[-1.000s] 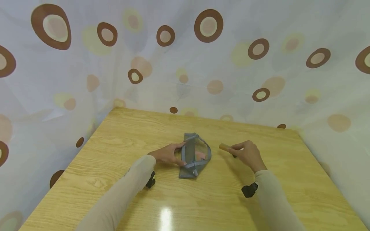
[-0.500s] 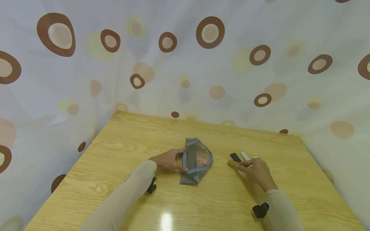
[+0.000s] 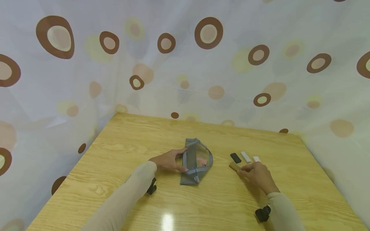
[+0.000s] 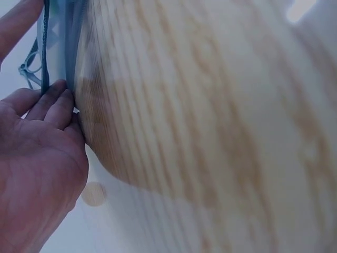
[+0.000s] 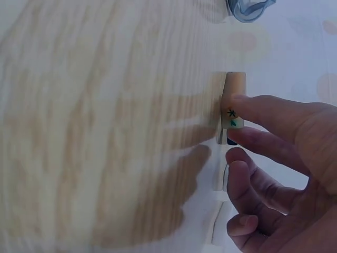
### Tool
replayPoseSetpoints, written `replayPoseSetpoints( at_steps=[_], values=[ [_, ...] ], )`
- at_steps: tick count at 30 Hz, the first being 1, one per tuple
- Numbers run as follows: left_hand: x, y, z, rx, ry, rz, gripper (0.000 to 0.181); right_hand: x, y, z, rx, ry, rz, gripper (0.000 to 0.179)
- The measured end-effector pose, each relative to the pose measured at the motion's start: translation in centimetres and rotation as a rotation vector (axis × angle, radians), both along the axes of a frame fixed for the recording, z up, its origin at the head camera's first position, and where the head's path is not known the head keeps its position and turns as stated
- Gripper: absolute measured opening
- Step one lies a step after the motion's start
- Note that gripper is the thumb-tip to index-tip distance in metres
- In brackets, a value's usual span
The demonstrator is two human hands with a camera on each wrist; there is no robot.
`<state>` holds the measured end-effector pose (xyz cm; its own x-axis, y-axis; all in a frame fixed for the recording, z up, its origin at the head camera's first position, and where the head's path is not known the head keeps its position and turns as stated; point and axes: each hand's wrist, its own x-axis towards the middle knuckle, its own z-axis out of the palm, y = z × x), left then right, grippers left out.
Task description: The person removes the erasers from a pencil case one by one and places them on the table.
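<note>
A grey see-through zip pouch (image 3: 190, 160) lies on the table with its mouth spread, and something pink shows inside. My left hand (image 3: 169, 159) holds its left edge, thumb and fingers apart; in the left wrist view the fingers (image 4: 55, 103) curl at the pouch's edge. To the right, my right hand (image 3: 258, 175) pinches a small tan bar (image 3: 234, 166) between thumb and fingers, low over the table. Green marks show on the bar (image 5: 235, 97) in the right wrist view; whether it touches the table I cannot tell.
Beyond the right hand lie a small black bar (image 3: 235, 157), a white bar (image 3: 245, 157) and another white piece (image 3: 256, 159), partly hidden by the hand. The wooden table (image 3: 138, 128) meets a patterned curtain (image 3: 185, 64) at its back and sides.
My right hand has moved right and down from beside the pouch, with the tan bar in its fingers. The black and white bars have come into view. The left hand stays at the pouch.
</note>
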<state>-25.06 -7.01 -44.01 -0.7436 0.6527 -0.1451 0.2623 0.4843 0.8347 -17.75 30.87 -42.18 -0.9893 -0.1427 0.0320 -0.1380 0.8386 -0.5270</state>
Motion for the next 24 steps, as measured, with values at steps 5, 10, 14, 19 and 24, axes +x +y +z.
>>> replayPoseSetpoints(
  at_steps=[5, 10, 14, 19, 24],
  values=[
    [-0.1, 0.1, -0.2, 0.005, -0.012, 0.004, 0.102, -0.3, 0.1, 0.6, 0.034, -0.029, 0.005, 0.042],
    [0.0, 0.1, -0.1, 0.011, -0.013, -0.004, 0.102, -0.5, -0.2, 1.2, 0.05, -0.032, -0.012, 0.037],
    [0.0, 0.1, -0.1, 0.01, -0.013, -0.011, 0.101, -0.8, -0.4, 1.0, 0.063, -0.016, 0.0, 0.022],
    [0.0, 0.1, -0.2, 0.01, -0.027, -0.002, 0.1, -1.1, -0.7, 0.8, 0.076, -0.01, 0.007, 0.021],
    [-0.1, 0.1, -0.3, 0.017, -0.035, 0.001, 0.101, -1.0, -1.0, 0.9, 0.074, -0.026, -0.017, 0.02]
  ],
)
